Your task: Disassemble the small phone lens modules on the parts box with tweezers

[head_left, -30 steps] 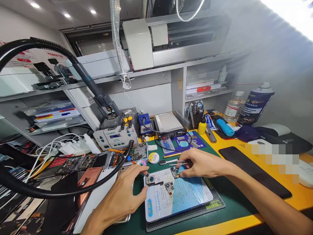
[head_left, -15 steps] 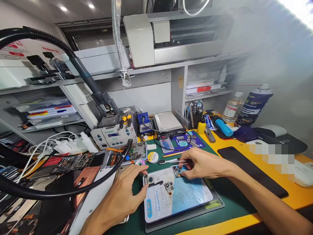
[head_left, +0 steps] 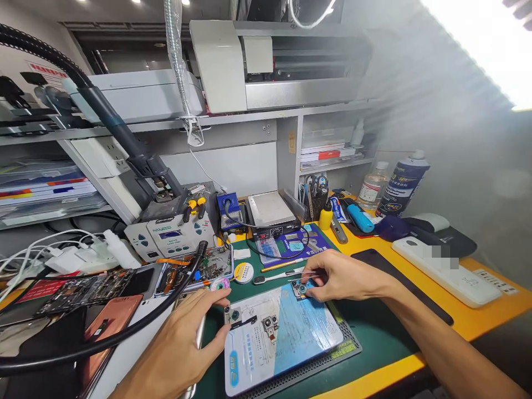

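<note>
A blue-and-white flat board (head_left: 307, 332) lies on a dark perforated mat (head_left: 347, 349). My right hand (head_left: 332, 277) pinches a small phone camera module (head_left: 300, 289) at the board's far edge. Thin metal prongs, like tweezer tips, show beside those fingers; the rest is hidden. My left hand (head_left: 183, 332) is at the board's left edge, thumb and forefinger apart on either side of another camera module (head_left: 233, 315). Whether they touch it is unclear. A dual-lens camera module (head_left: 270, 324) lies on the board between the hands, by a black flex strip (head_left: 245, 325).
A toothbrush-like brush (head_left: 272, 277) and round tin (head_left: 244, 273) lie behind the board. Phone parts (head_left: 112, 327) crowd the left, under a black hose (head_left: 137, 346). A rework station (head_left: 174, 238) stands behind. A black phone-shaped slab (head_left: 399, 280) and white phone cover (head_left: 449, 271) lie right.
The view has turned to the right, so everything sits further left in it. Both hands keep nearly the same places against the board, and the right-hand pinch stays closed.
</note>
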Motion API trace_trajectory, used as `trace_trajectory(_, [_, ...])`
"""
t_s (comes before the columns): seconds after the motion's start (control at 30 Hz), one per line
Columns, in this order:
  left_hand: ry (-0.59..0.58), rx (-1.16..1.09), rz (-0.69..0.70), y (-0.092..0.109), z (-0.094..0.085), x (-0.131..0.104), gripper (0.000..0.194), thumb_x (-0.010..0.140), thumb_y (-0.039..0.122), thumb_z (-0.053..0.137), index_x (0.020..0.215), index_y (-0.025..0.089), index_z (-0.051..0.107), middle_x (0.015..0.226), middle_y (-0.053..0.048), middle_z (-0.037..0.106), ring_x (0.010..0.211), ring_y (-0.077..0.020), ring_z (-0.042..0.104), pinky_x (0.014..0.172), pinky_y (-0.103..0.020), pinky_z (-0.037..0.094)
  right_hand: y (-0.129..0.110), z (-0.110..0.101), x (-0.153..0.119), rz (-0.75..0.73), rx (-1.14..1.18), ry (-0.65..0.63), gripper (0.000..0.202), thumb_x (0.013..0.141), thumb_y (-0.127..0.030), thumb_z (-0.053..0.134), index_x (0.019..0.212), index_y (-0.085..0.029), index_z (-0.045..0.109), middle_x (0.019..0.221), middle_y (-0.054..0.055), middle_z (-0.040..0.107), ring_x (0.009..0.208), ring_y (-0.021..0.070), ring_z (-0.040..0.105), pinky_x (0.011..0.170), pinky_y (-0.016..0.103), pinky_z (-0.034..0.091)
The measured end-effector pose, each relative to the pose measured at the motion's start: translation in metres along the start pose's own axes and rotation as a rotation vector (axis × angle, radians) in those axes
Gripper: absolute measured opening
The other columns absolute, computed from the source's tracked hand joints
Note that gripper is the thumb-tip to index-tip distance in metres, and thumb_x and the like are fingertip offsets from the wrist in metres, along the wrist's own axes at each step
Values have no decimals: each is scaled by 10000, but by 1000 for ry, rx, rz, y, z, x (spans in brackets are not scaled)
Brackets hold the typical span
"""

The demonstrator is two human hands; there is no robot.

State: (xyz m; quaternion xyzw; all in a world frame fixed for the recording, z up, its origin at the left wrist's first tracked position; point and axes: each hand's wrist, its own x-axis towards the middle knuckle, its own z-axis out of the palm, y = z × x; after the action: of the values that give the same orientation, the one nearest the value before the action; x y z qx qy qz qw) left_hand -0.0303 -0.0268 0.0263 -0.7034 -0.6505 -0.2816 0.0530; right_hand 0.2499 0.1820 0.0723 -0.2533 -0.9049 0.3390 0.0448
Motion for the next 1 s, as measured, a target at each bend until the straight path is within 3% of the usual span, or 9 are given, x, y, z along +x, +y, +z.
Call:
trace_trajectory(0.37, [85,36,71,2,0,3,382,863,285,649,1243,320,624,1048,29,792,996,-195,769,886,-253,621,1,-6,0,2,11,-14,192,752,-262,676,867,-144,774,672,-34,553,589,124,462,531,235,354])
trace_trajectory(0.7, [49,136,68,-4,2,-1,427,872,357,657,1291,342,574,1124,33,775,1032,-201,762,901,-279,628,3,-10,-4,11,10,-26,174,761,-244,670,878,-152,760,657,-45,533,576,116,452,521,221,353])
trace_trajectory(1.0, [68,136,128,-3,1,2,371,906,335,608,1274,316,568,1073,24,784,1007,-166,766,926,-224,602,6,-9,-4,26,9,-19,203,769,-254,674,904,-143,777,645,-46,532,574,114,458,522,219,354])
